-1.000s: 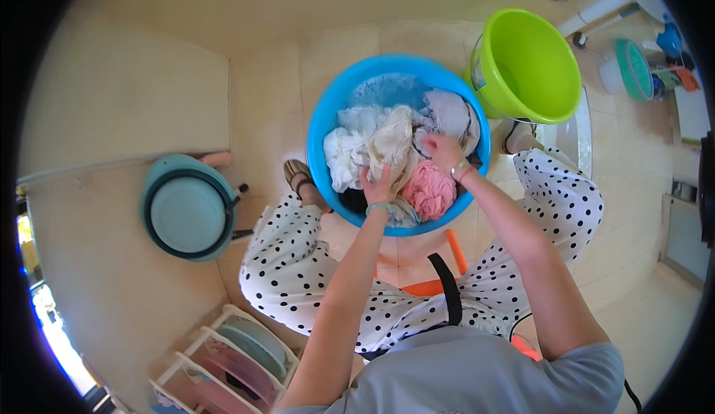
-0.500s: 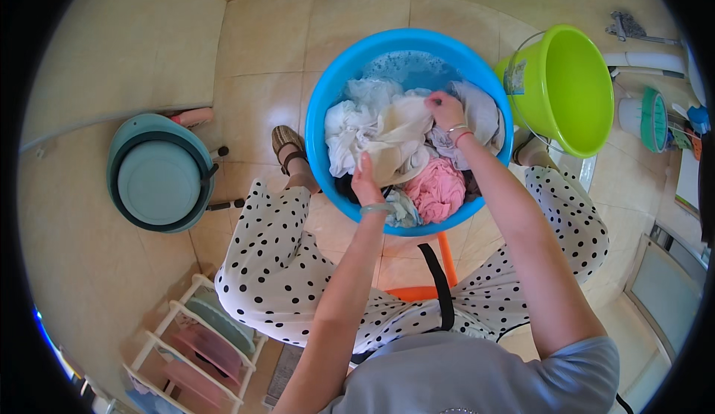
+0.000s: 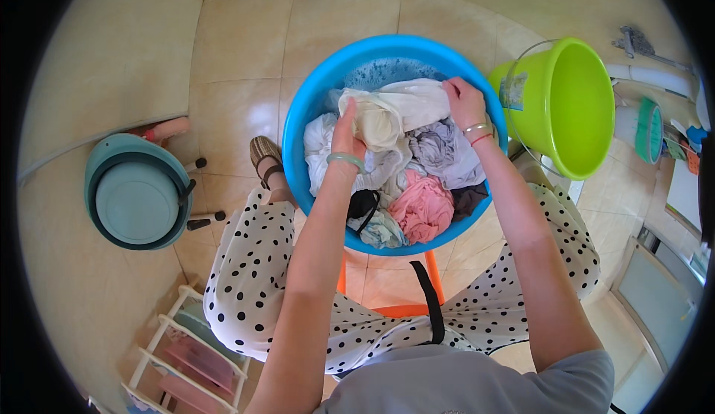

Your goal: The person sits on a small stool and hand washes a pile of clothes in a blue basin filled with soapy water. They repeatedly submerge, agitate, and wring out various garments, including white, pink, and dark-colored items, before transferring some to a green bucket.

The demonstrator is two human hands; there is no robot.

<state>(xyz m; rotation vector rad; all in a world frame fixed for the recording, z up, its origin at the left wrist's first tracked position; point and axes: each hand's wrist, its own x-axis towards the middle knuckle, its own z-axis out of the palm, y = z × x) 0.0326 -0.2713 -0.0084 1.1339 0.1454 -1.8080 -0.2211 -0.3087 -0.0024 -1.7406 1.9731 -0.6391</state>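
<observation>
Stretched between my hands across the far part of a blue tub (image 3: pixel 296 146) is a cream-white garment (image 3: pixel 417 105). My left hand (image 3: pixel 347 138), with a pale bangle at the wrist, is closed on its bunched left end. At the tub's right side my right hand (image 3: pixel 465 105) grips the other end, its fingertips partly hidden by the cloth. Below lie a grey-lilac garment (image 3: pixel 439 149), a pink cloth (image 3: pixel 423 207), white laundry (image 3: pixel 320 144), a black piece (image 3: pixel 363 207) and a pale blue-green cloth (image 3: pixel 381 229). Sudsy water (image 3: pixel 391 71) shows along the far rim.
A lime-green bucket (image 3: pixel 581 108) with a wire handle stands right of the tub. Grey-green basins (image 3: pixel 138 198) sit at the left by the wall. Nearer on the left is a white rack (image 3: pixel 167 324). An orange stool (image 3: pixel 402 310) is between my knees.
My right hand has drawn the white garment's end out to the right, and the cloth is now stretched. My left hand has lifted its end; more of the grey-lilac garment shows.
</observation>
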